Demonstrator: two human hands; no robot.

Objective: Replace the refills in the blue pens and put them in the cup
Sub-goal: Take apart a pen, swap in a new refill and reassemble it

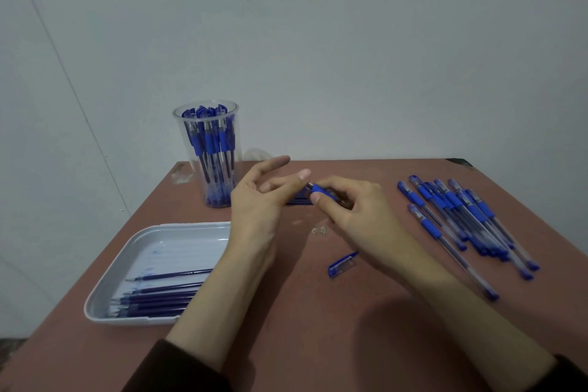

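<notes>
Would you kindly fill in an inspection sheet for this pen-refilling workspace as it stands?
Surface: reddish-brown table, scuffed at its far left corner.
Job's things: clear cup at far left, holding capped pens; grey tray at near left, holding refills; loose pens heaped on the right; pen cap lying near the centre.
Clutter: small scraps beside the right hand.
Hands: left hand open, fingers relaxed; right hand grips a blue pen.
Cables: nothing seen.
Surroundings: plain pale wall.
</notes>
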